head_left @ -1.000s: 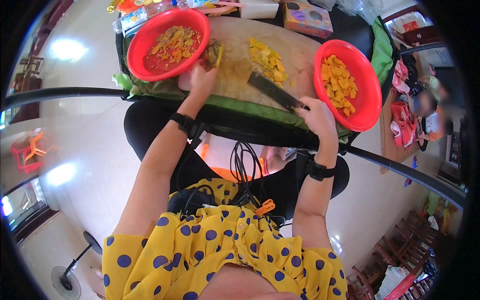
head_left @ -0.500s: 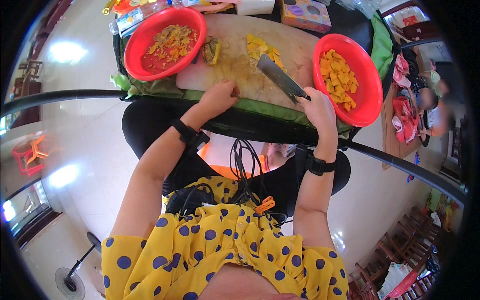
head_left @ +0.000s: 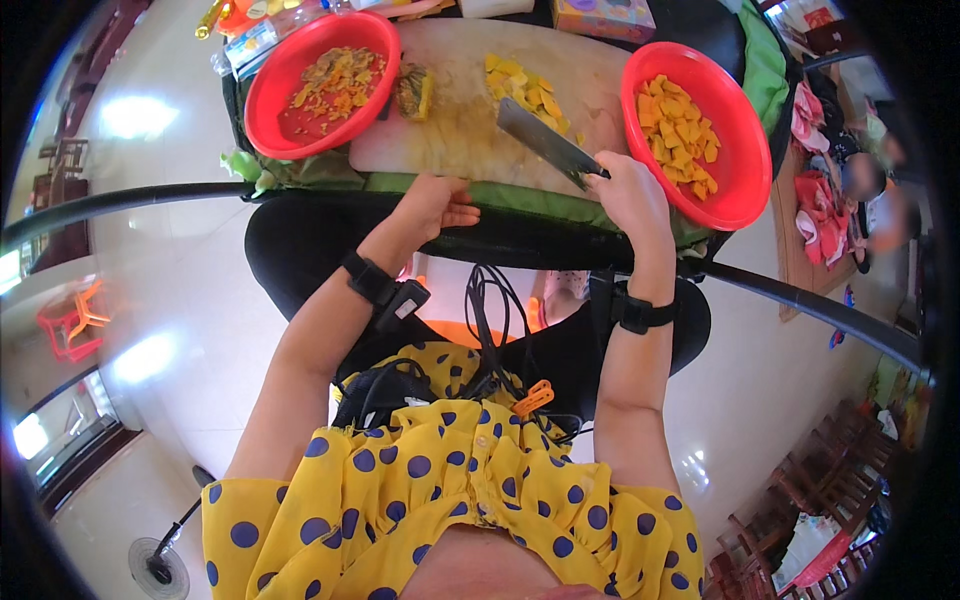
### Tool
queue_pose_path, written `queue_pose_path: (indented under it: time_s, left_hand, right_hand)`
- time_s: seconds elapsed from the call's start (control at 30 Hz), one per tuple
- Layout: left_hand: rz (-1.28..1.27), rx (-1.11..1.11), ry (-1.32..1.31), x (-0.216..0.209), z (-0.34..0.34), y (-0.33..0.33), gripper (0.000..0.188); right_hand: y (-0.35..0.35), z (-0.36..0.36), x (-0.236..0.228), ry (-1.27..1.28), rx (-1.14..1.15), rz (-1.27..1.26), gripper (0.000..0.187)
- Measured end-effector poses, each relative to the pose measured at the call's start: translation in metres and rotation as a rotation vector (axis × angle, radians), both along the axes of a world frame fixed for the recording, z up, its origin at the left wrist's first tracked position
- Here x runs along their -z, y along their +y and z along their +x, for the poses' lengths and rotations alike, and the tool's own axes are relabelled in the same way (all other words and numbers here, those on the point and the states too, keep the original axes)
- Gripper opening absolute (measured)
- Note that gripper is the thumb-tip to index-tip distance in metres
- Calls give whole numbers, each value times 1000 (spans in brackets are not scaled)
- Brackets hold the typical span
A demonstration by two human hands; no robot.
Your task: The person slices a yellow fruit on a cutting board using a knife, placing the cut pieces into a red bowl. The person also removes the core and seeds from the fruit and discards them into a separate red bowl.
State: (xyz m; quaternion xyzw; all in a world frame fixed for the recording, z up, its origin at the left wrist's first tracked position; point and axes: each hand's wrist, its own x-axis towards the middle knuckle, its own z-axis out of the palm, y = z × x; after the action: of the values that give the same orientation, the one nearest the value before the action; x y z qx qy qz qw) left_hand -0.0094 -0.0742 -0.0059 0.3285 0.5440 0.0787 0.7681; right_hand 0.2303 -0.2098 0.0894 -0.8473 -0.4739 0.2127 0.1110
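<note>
Cleaver: the cleaver (head_left: 545, 138) is slanting up and leftward out of the right fingers, its blade over the cutting board (head_left: 455, 150); whether steel is touching board, I cannot tell.
Right hand: the fingers of the right hand (head_left: 637, 190) are wrapping tightly around the handle, probably because that grip is leaving the edge well clear of them.
Left hand: the fingers of the left hand (head_left: 432, 206) are lying slightly spread, pinching nothing visible, just over the green cloth edge (head_left: 545, 205); presumably this is giving the blade room.
Pumpkin slices: the yellow-orange pumpkin slices (head_left: 508, 75) are lying beyond both hands' fingers, near the blade tip.
Pumpkin wedge: a wedge with mottled rind (head_left: 411, 95) is resting beyond the left fingers, seemingly within easy reach of them.
Chunk bowl: a red plastic bowl (head_left: 742, 155) is sitting just right of the right fingers, holding cut pumpkin chunks (head_left: 672, 130).
Scrap bowl: a second red bowl (head_left: 272, 92) is standing beyond and left of the left fingers, holding seeds and pulp (head_left: 335, 95); separate bowls are likely dividing flesh from waste.
Printing: a patterned tissue box (head_left: 605, 20) and a blue-white packet (head_left: 250, 45), farthest from the fingers, are showing printed colours; no lettering is coming through clearly.
</note>
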Motion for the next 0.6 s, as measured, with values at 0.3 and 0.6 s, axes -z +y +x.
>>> queue_pose_path:
  time_s: [0.3, 0.6]
  left_hand:
    - [7, -287, -42, 30, 9, -3, 17]
    - [132, -70, 38, 20, 22, -15, 19]
  right_hand:
    - [-1, 2, 7, -9, -20, 35, 21]
    - [0, -1, -3, -5, -5, 9, 23]
